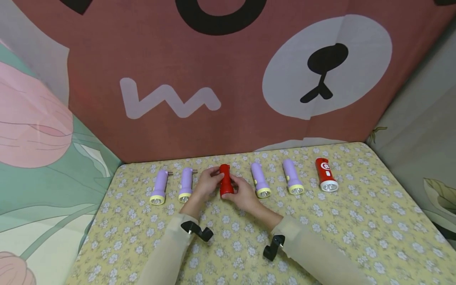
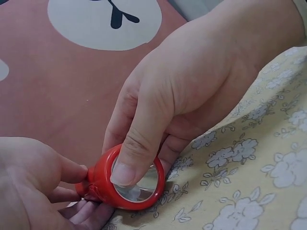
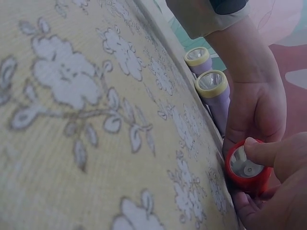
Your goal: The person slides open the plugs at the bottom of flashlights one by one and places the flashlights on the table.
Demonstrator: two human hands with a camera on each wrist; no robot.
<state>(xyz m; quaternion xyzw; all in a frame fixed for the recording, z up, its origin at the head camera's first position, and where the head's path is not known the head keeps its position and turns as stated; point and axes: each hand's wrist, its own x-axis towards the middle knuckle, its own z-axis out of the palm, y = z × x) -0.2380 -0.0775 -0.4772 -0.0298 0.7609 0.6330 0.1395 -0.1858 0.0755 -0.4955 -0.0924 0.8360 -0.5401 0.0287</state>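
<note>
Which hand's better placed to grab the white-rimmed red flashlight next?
Probably your right hand: it's nearer the white-rimmed flashlight, though it and your left hand hold the red-rimmed flashlight.

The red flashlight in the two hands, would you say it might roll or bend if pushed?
Bending seems unlikely, since the red flashlight looks like rigid plastic. It could roll, perhaps in a curve, because its round head flares out. The smooth, glassy lens may be slippery to push on.
</note>
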